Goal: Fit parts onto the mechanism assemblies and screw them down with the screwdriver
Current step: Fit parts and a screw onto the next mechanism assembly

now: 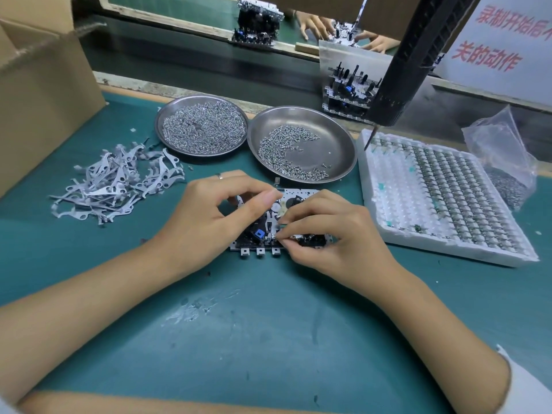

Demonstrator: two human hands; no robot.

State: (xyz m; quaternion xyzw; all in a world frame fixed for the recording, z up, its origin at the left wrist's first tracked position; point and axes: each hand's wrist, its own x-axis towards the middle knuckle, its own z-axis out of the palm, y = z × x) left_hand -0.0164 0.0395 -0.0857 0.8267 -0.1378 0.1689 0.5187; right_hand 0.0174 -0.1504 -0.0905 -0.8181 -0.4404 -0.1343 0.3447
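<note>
Both hands on mechanism assembly (270, 225), flat on green counter (268, 339). Left hand (209, 222) fingers curled over its far-left part; right hand (331, 234) pinches small metal part at its near edge. Open counter nearer than hands. Beyond hands: two round steel dishes (334, 144) of screws. Left of left hand: heap of thin metal levers (116, 183). Right of right hand: white foam tray (397, 213). Black screwdriver (397, 70) hangs above tray.

2 dishes (301, 115) behind mechanism assembly (286, 201), tray (388, 234) right.

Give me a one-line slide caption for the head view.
Both hands work on a mechanism assembly on the green mat, right hand pinching a small part, left hand steadying; screw dishes behind.
</note>
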